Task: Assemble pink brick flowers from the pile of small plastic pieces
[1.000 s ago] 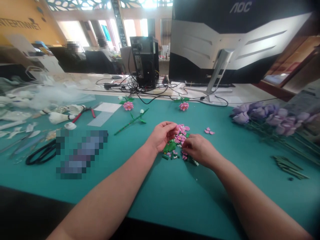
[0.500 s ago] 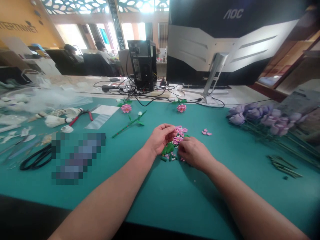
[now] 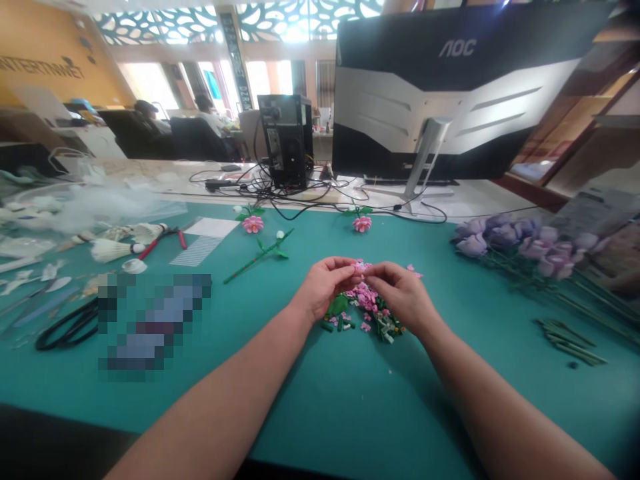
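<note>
Left hand point(image 3: 323, 289) and right hand point(image 3: 401, 294) curve inward, apparently pinching a small pink piece point(image 3: 361, 266) between them, though that's hard to tell, just above a pile of pink and green plastic pieces point(image 3: 365, 310) on the teal mat point(image 3: 320, 400).

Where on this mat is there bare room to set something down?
Bare teal mat lies between the left forearm and right forearm, below the pink and green plastic pieces, and another patch between the right hand and the purple flowers. It is crowded around those pieces and at the far left, by the shuttlecocks.
</note>
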Available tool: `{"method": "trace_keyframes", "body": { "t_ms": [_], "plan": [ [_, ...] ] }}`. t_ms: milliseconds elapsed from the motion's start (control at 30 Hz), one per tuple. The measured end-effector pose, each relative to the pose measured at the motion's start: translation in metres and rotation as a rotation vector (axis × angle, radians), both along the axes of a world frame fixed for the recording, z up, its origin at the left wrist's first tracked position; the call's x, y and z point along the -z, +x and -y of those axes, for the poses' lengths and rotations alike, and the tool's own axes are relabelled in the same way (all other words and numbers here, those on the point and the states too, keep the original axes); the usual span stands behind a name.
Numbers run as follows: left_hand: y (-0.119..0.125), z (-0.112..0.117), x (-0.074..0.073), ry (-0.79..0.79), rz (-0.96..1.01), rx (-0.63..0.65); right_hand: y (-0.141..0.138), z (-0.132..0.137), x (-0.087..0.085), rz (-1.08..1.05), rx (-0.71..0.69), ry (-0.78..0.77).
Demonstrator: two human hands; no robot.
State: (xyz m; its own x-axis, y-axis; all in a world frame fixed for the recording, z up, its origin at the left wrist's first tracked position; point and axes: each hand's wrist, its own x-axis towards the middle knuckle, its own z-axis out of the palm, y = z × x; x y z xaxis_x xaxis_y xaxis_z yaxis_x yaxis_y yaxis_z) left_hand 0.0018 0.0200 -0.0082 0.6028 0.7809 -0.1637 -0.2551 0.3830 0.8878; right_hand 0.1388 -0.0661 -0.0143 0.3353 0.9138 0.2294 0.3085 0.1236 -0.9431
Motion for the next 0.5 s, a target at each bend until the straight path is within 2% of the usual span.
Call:
{"method": "trace_keyframes", "body": {
  "t_ms": [133, 300, 500],
  "plan": [
    [0.0011, 0.0048, -0.0025, 0.036, -0.008, -0.005, -0.0015, 0.0003, -0.0023, -0.088, 0.037, 0.023],
    [0.0029, 0.0066, 0.0015, 0.086, -0.058, -0.018, -0.0027, 0.0017, -0.0040, -0.009, 0.099, 0.032],
    [0.0055, 0.0086, 0.0063, 0.168, -0.085, -0.035, -0.0033, 0.0008, -0.0032, -0.052, 0.111, 0.023]
  ]
}}
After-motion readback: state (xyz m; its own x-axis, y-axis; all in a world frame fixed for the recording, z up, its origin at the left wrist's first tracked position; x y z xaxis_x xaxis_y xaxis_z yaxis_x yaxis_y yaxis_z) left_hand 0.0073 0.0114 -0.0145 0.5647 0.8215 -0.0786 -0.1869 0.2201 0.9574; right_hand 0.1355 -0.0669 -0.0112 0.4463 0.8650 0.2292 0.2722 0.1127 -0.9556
